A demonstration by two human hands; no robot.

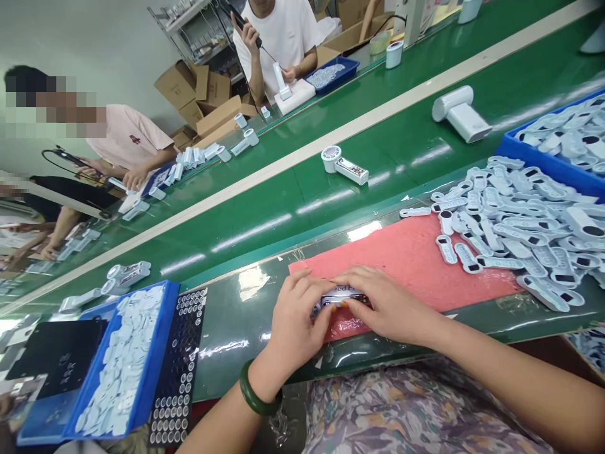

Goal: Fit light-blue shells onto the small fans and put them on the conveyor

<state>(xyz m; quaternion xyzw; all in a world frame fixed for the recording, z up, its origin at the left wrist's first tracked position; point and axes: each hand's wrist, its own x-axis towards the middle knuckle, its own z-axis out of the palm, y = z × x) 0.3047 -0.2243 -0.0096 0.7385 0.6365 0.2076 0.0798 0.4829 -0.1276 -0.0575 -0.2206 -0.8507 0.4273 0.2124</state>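
Over a red mat point(406, 252), both of my hands hold one small pale device housing point(344, 294), with a shiny, silvery part facing up. My left hand point(295, 315) has its fingers curled round the left end. At the other end, my right hand point(382, 302) grips with thumb and fingers, the thumbs almost meeting at the near side. Much of the housing is hidden under the fingers. To the right, a heap of pale-blue plastic shell pieces point(524, 221) with dark oval windows spills onto the mat.
On the green conveyor point(265, 221) lie a round-headed device point(347, 165) and a larger white one point(463, 113). At left are a blue tray point(163, 328) of white parts and a black board point(177, 359) with round pieces. Another blue tray point(534, 161) stands right. Co-workers sit opposite.
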